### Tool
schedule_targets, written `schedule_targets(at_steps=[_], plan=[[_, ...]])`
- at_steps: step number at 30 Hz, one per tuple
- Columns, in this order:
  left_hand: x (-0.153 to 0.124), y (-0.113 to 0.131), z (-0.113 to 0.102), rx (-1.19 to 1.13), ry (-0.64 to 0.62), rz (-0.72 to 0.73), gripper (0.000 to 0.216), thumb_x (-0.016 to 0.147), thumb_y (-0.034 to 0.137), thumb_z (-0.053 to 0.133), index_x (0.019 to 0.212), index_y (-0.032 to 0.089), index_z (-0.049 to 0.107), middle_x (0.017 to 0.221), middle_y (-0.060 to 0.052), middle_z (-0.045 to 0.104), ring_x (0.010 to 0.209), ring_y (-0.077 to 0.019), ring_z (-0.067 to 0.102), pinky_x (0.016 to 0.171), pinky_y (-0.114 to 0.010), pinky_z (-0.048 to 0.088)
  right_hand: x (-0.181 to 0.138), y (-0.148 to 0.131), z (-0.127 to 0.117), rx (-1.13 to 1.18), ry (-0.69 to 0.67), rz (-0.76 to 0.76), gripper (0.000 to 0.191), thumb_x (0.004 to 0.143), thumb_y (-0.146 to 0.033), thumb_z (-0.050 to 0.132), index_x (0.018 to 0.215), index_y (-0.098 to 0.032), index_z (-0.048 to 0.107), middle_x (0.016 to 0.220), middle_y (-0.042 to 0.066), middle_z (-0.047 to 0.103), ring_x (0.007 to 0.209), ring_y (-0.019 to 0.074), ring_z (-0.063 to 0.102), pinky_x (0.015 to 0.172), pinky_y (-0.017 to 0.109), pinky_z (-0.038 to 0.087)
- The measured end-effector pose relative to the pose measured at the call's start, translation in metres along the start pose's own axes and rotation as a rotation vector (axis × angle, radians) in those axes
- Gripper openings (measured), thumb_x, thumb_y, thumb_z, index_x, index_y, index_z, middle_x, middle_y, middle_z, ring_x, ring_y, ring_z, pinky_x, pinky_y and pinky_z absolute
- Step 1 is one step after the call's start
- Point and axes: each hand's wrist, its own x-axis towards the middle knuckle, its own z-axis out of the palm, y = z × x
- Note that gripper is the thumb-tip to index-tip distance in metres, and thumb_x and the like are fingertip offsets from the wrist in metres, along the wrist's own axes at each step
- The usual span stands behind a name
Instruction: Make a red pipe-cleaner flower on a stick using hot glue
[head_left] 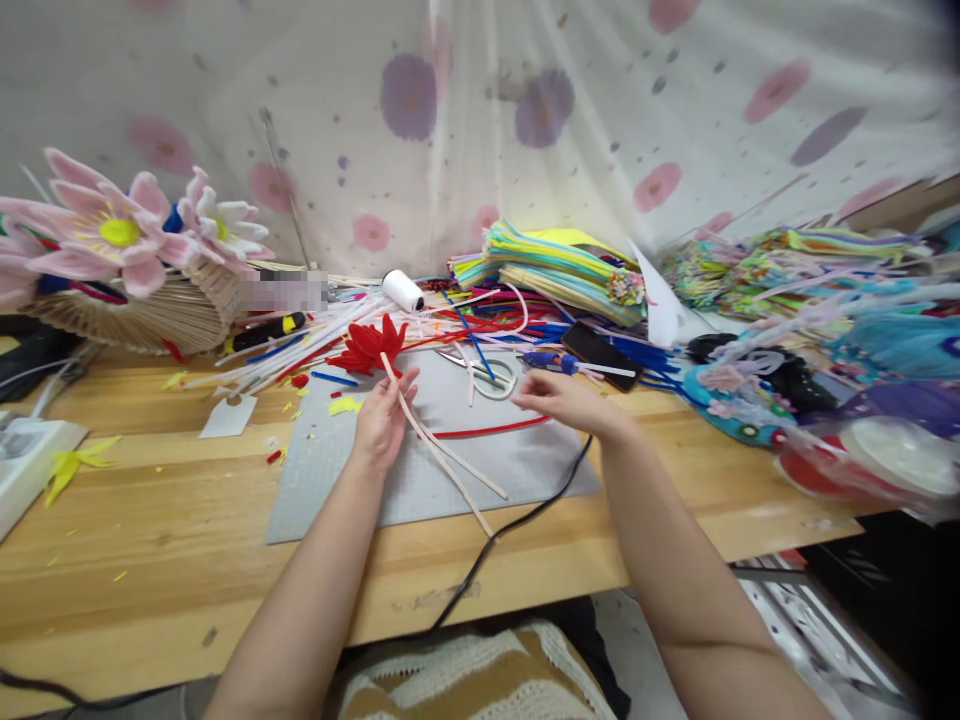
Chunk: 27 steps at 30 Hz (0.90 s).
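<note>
My left hand [384, 415] is closed round the pale stems [442, 445] of a red flower [367, 345] made of fuzzy strips. The bloom tilts away to the upper left, and the two stem ends spread over the grey cutting mat [330, 500]. My right hand [555, 398] is curled at the blue glue gun [550, 361], apparently round its handle, which is hidden. A white glue stick [611, 369] juts from the gun's rear. Just left of that hand lie scissors [495, 380] with pale green handles. Between my hands, a red strip [495, 429] rests on the mat.
A black cord [517, 522] crosses the mat and the table's front edge. Behind are a white spool [403, 290], bundled pipe cleaners [562, 270] and a dark phone [600, 355]. Pink flowers [112, 230] stand left; a plastic-wrapped tub [870, 455] sits right.
</note>
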Motion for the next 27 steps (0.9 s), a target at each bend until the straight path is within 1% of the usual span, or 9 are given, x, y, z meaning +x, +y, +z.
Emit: schedule_targets(at_steps=[2,4,7,10,14,18,23,25,27], plan=[[-0.002,-0.005,0.003,-0.01,-0.004,0.002,0.006,0.074,0.014,0.058,0.077,0.016,0.053,0.092,-0.004,0.067,0.093,-0.011,0.059,0.087,-0.027,0.041,0.02,-0.025,0.03,0.204,-0.036,-0.124,0.026,0.069,-0.044,0.058,0.073,-0.019,0.055,0.07,-0.001,0.056,0.065,0.0105,0.05,0.06,0.023,0.04],[-0.002,-0.007,0.003,-0.019,-0.003,0.004,0.009,0.071,0.013,0.063,0.076,0.016,0.056,0.086,-0.002,0.066,0.084,-0.0091,0.06,0.082,-0.025,0.043,0.042,-0.047,0.06,0.47,-0.073,-0.176,0.023,0.067,-0.039,0.062,0.077,-0.019,0.054,0.076,0.0,0.057,0.068,0.0102,0.052,0.064,0.024,0.043],[0.0,-0.007,0.0,-0.027,-0.008,0.01,0.014,0.065,0.015,0.068,0.074,0.016,0.058,0.073,0.002,0.063,0.066,-0.0068,0.057,0.067,-0.021,0.043,0.065,-0.068,0.093,0.893,-0.191,-0.143,0.026,0.065,-0.036,0.064,0.08,-0.019,0.051,0.08,-0.001,0.056,0.071,0.0095,0.055,0.068,0.026,0.046],[0.001,-0.005,-0.002,-0.017,-0.024,0.034,0.019,0.06,0.019,0.072,0.073,0.016,0.058,0.065,0.003,0.06,0.055,-0.006,0.053,0.055,-0.019,0.04,0.075,-0.079,0.108,1.068,-0.242,-0.092,0.028,0.063,-0.036,0.067,0.078,-0.018,0.051,0.074,-0.003,0.054,0.062,0.0066,0.051,0.06,0.022,0.045],[0.001,-0.003,-0.003,0.056,-0.023,0.063,0.02,0.057,0.021,0.074,0.07,0.016,0.059,0.067,0.003,0.061,0.057,-0.0069,0.054,0.059,-0.021,0.042,0.08,-0.077,0.111,1.065,-0.216,-0.054,0.028,0.061,-0.035,0.068,0.075,-0.016,0.053,0.06,-0.005,0.048,0.049,0.0034,0.041,0.042,0.016,0.03],[0.003,0.0,-0.008,0.273,0.051,0.122,0.017,0.059,0.021,0.07,0.074,0.015,0.064,0.074,0.0,0.062,0.065,-0.007,0.054,0.057,-0.017,0.04,0.083,-0.065,0.101,1.031,-0.132,0.006,0.028,0.057,-0.035,0.07,0.072,-0.014,0.058,0.054,-0.006,0.045,0.046,0.0024,0.035,0.039,0.015,0.02],[0.012,0.006,-0.019,0.362,0.255,0.155,0.013,0.062,0.024,0.064,0.07,0.014,0.06,0.076,-0.002,0.061,0.055,-0.0066,0.051,0.044,-0.017,0.036,0.08,-0.052,0.082,1.118,0.031,-0.003,0.03,0.054,-0.038,0.071,0.068,-0.015,0.058,0.056,-0.005,0.045,0.047,0.0025,0.034,0.039,0.016,0.023],[0.017,0.008,-0.021,0.369,0.31,0.119,0.014,0.064,0.025,0.062,0.071,0.014,0.058,0.076,-0.002,0.061,0.05,-0.006,0.051,0.038,-0.017,0.033,0.078,-0.049,0.079,1.07,0.041,-0.01,0.029,0.056,-0.039,0.069,0.069,-0.014,0.06,0.054,-0.006,0.042,0.046,0.0029,0.034,0.038,0.017,0.024],[0.023,0.009,-0.021,0.396,0.316,0.06,0.017,0.066,0.028,0.06,0.074,0.013,0.057,0.076,-0.003,0.062,0.047,-0.0056,0.051,0.035,-0.016,0.03,0.076,-0.048,0.079,0.973,0.03,-0.003,0.027,0.06,-0.039,0.066,0.071,-0.014,0.061,0.051,-0.006,0.04,0.044,0.0034,0.034,0.037,0.017,0.024]])
